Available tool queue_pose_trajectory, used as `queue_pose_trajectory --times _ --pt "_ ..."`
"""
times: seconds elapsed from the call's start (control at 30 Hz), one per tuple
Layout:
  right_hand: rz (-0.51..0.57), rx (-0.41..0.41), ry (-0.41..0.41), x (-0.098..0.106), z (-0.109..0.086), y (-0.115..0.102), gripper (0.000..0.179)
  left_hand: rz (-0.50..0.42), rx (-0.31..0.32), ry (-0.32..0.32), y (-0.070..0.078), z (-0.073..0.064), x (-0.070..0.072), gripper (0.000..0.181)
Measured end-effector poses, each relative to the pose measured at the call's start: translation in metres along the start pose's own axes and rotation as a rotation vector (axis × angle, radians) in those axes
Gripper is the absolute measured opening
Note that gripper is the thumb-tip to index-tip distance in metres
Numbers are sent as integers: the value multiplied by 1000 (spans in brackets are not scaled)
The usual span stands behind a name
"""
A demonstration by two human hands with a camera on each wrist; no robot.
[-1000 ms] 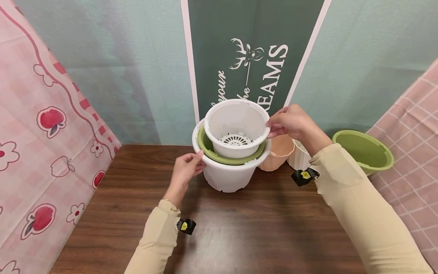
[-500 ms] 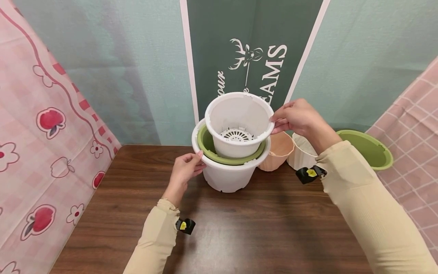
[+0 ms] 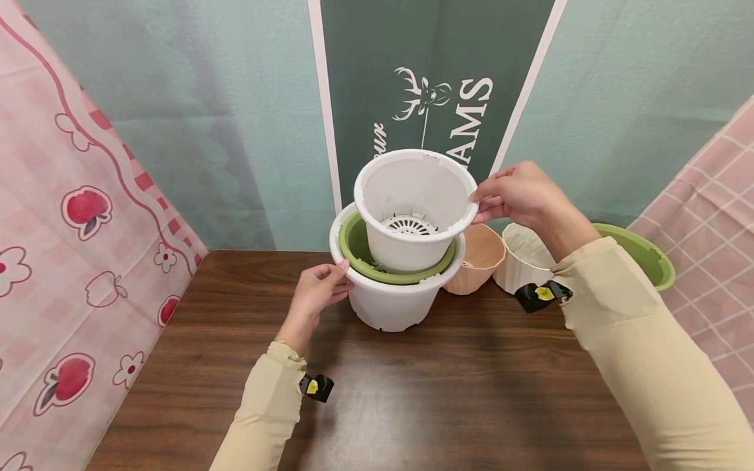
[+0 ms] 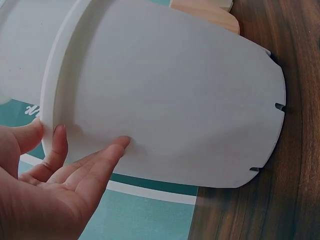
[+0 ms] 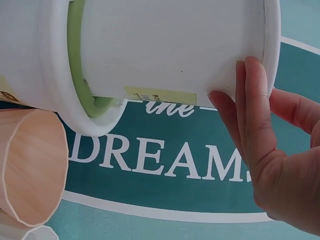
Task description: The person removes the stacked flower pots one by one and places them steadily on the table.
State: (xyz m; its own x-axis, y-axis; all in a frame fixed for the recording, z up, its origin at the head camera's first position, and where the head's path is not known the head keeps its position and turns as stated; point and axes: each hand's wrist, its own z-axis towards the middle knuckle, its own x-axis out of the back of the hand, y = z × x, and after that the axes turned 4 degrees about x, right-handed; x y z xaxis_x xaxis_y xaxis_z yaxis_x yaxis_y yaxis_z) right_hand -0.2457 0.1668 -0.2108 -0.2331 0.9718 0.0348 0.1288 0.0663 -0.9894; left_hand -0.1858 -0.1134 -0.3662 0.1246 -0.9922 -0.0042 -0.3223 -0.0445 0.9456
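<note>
My right hand (image 3: 521, 196) pinches the right rim of a small white flowerpot (image 3: 412, 252) with a slotted bottom. That pot is raised and tilted, its base still inside a green flowerpot (image 3: 347, 248). The green one sits nested in a large white flowerpot (image 3: 391, 307) standing on the table. With thumb and fingers my left hand (image 3: 318, 288) pinches the large pot's left rim; in the left wrist view its fingers (image 4: 107, 155) lie against the outer wall. A paper label (image 5: 160, 95) shows on the small pot in the right wrist view.
To the right of the stack stand a peach flowerpot (image 3: 480, 258) and a white ribbed flowerpot (image 3: 521, 258). Farther right, a green flowerpot (image 3: 642, 255) is partly hidden behind my right arm. Fabric hangs behind and on both sides of the wooden table (image 3: 412, 399).
My right hand has moved up and slightly right, lifting the small white pot farther out of the green one. The left hand and the large pot have stayed in place.
</note>
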Motion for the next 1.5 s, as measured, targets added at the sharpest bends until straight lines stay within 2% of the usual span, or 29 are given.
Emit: queue_pose_trajectory --times 0.23,0.77,1.17,1.5 --pt "3 5 4 2 -3 -6 13 0 5 -16 1 0 0 31" --pt "9 6 30 13 -11 -23 7 -15 12 -3 0 0 0 30" --pt "54 -12 38 36 -15 -27 13 -7 12 -5 0 -1 -1 30" --pt "44 -38 31 61 -20 -24 19 13 19 -10 -1 -1 0 33"
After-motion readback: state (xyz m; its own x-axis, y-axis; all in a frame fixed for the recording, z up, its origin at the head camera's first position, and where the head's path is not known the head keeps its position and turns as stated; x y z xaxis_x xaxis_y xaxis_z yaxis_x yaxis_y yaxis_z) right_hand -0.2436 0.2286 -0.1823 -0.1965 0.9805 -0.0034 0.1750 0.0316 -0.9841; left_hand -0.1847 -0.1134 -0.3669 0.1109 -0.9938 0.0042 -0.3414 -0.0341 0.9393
